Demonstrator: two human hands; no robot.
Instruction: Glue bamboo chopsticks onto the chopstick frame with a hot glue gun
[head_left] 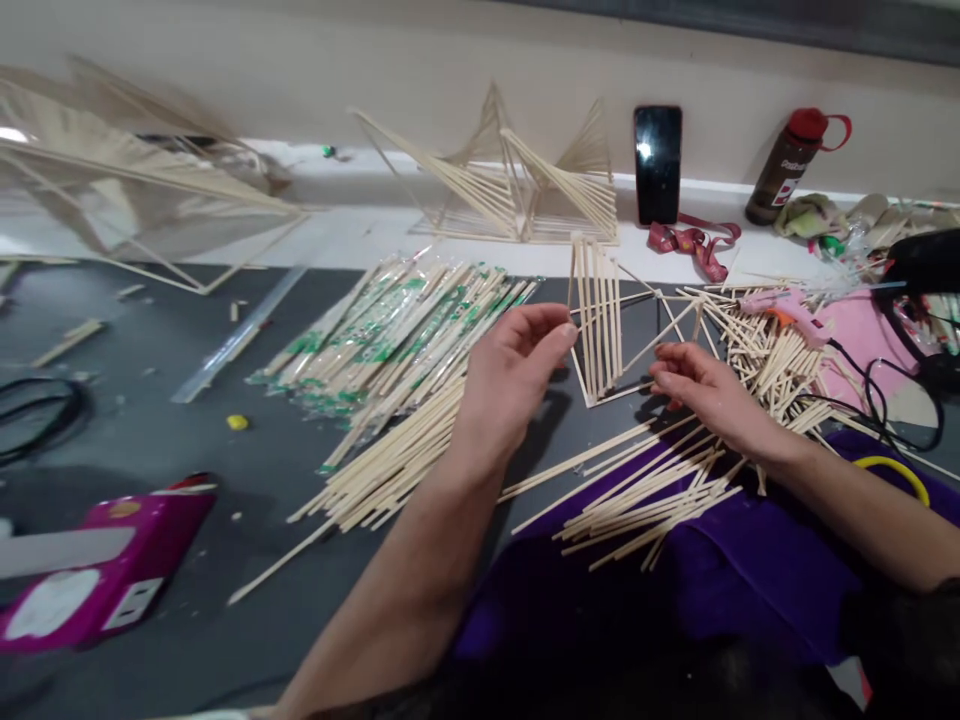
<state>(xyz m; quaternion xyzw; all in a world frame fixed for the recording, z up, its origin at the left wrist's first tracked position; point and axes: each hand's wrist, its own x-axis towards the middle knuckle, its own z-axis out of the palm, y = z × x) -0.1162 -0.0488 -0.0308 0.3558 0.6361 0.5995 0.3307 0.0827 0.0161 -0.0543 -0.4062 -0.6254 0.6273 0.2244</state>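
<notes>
- Purple cloth (720,580): soft fabric nearest you, with loose pale sticks (645,500) lying across its edge onto the dark worktop (150,440).
- Left hand (510,375): your fingertips pinch the left edge of the small stick frame (600,320). Keep this grip light, since the thin joints would likely twist under pressure.
- Right hand (705,395): your fingers curl low at the frame's lower right corner, touching it. Steady that corner against the worktop while you align the piece.
- Stick frame: parallel slats, straight, smooth and pale, held just beyond both hands.
- Wrapped chopsticks (390,330): glossy sleeves printed green, fanned out left of the frame.
- Glue gun (780,312): pink plastic, resting on a stick heap to the right.
- Finished model (517,190): angular fans of sticks near the wall, beside a phone (658,165) and a brown bottle (791,165).
</notes>
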